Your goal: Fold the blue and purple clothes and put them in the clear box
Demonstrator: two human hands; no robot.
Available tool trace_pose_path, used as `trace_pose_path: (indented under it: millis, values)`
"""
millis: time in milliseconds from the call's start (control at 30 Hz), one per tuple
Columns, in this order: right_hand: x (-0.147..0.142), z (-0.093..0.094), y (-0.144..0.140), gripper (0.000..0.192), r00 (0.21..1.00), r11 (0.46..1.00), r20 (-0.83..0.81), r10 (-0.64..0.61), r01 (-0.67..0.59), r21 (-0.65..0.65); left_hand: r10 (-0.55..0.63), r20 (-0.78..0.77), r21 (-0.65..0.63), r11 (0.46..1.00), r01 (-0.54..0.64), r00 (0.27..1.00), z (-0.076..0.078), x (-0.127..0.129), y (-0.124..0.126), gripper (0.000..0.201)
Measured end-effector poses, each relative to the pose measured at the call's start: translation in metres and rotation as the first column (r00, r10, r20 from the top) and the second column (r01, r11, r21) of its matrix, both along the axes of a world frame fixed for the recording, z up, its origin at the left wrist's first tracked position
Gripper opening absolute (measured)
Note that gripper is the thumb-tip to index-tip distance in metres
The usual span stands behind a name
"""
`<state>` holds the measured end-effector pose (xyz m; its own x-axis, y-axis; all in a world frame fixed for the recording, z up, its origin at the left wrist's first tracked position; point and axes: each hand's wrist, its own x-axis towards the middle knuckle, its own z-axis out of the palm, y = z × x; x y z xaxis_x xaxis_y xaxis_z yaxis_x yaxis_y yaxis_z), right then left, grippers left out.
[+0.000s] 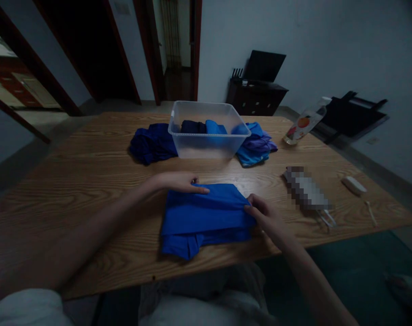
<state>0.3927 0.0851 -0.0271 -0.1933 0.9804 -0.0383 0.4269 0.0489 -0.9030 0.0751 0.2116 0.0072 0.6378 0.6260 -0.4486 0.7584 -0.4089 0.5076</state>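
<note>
A bright blue garment [206, 213] lies folded on the wooden table in front of me, with a loose, sleeve-like flap at its near left corner. Its exact kind does not show. My left hand [182, 182] is at the far edge of the cloth, thumb laid over it and fingers curled at the fold. On the right, my right hand [263, 212] pinches the garment's side edge between thumb and fingers, drawing creases across the fabric.
Behind the garment stands a clear plastic bin [206, 149] with rolled dark and blue clothes inside. Dark blue cloth [153, 142] lies left of it, blue-purple cloth [256, 145] right. A bottle [304, 124], a blurred-out packet [306, 189] and a white object [354, 185] occupy the table's right side.
</note>
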Motion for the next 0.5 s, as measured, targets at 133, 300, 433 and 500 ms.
trace_pose_path:
  millis: [133,300,433,500]
  values:
    - [0.012,-0.007,-0.012,0.051,0.994,0.986,-0.111,-0.006,-0.012,-0.165,-0.092,0.078,-0.093,0.991,0.099,0.993,0.002,0.0,0.0,0.068]
    - [0.023,-0.013,-0.022,0.047,0.996,0.956,-0.059,0.073,-0.087,-0.28,-0.088,0.089,-0.091,0.991,0.096,0.992,0.001,-0.014,-0.006,0.066]
    - [0.018,0.0,-0.006,0.053,0.962,0.996,0.258,0.086,-0.092,0.013,-0.032,0.059,-0.141,0.989,0.04,0.998,0.001,-0.018,-0.008,0.072]
    - [0.007,0.011,0.011,0.051,0.922,0.961,0.382,0.064,-0.16,0.226,-0.053,0.131,-0.183,0.98,0.076,0.99,0.0,-0.017,-0.007,0.061]
